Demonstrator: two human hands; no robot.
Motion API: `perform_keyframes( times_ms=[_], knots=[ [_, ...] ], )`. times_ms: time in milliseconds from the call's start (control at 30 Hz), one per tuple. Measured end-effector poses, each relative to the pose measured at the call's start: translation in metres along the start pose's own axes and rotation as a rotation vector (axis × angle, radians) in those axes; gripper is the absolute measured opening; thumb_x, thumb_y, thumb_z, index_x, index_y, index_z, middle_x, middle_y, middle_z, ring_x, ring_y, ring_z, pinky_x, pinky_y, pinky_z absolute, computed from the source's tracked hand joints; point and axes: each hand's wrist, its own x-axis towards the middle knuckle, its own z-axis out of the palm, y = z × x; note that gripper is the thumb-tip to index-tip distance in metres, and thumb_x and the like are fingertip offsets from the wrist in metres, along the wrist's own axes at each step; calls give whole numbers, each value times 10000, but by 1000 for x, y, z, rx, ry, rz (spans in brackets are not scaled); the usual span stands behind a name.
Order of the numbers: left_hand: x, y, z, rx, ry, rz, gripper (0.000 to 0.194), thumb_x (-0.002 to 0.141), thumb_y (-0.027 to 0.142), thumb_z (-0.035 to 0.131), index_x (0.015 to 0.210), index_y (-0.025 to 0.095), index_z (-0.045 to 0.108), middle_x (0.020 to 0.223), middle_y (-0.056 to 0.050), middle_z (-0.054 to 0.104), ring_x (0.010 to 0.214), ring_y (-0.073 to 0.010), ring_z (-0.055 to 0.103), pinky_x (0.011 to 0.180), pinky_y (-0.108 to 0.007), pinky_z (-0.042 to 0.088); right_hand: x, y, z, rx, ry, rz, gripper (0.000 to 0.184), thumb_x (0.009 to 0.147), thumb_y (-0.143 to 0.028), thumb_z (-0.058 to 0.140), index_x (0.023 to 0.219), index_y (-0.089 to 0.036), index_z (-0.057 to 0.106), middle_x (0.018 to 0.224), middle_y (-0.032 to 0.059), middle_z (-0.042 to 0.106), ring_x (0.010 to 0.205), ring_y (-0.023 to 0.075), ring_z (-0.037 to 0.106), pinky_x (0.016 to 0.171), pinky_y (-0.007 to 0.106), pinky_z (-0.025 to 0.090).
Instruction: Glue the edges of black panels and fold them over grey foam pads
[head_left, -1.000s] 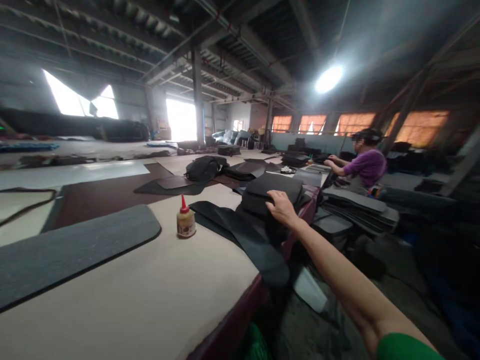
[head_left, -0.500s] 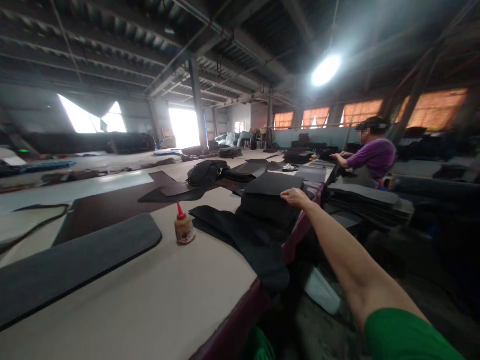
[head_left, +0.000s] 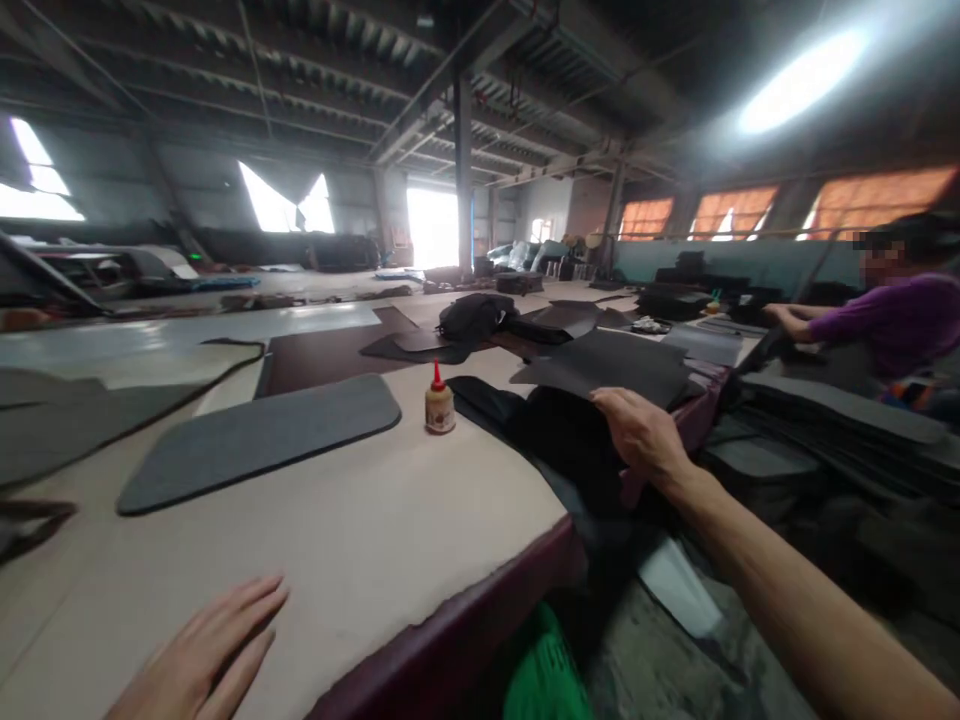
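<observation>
Left hand (head_left: pixel 206 650) newly in view, outstretched, right hand (head_left: pixel 643 435) pinching a thin, flat, dark-grey sheet (head_left: pixel 611 362)

Thin dark-grey sheet (head_left: pixel 611 362), nearly flat, near edge pinched, over table (head_left: pixel 450 510)

On the worktop (head_left: pixel 360 560), a squeeze bottle (head_left: pixel 439 408) stands just right of a mat (head_left: pixel 262 440). Behind the bottle lies a bundle (head_left: pixel 474 317); right of both, a sheet (head_left: pixel 611 362), then a panel stack (head_left: pixel 847 405).
</observation>
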Motion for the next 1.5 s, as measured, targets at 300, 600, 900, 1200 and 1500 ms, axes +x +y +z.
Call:
perform_keyframes(
  times_ms=[300,600,900,1200,1500],
  knots=[
    [39,118,-33,-848,-266,-641,579,880,688,516,1139,201,691,1109,-129,733,1014,-295,697,839,-399,580,-48,-193,-12,351,-16,-487,307,1019,-118,351,1137,-153,633,1200,114,689,1087,225,609,959,379,456],
    [59,139,-16,-1264,-10,-945,369,630,397,784,856,136,652,708,-33,668,631,-179,616,566,-263,496,-42,-310,15,677,-262,-626,187,1071,-326,478,1139,-218,615,1171,46,695,1082,191,600,1047,395,379],
    [28,40,-77,-881,26,-1067,405,633,306,761,976,119,652,852,-127,735,730,-283,710,661,-398,592,-39,-233,61,489,-387,-310,333,1052,-355,432,1232,-188,658,1324,131,626,1243,291,550,1050,473,451],
    [6,43,-70,-294,129,-660,515,775,318,730,1242,152,589,1399,-136,547,1365,-313,436,1210,-492,286,-65,-227,97,218,-417,-240,477,1002,-448,474,1374,-175,595,1472,180,503,1352,419,425,1036,615,412],
    [14,112,-33,-115,-264,-132,562,926,453,633,1410,186,534,1533,-125,467,1462,-309,358,1221,-521,315,-27,-201,99,577,-546,-90,482,1018,-490,445,1359,-182,589,1413,145,564,1296,324,516,1070,528,442]
  ],
)
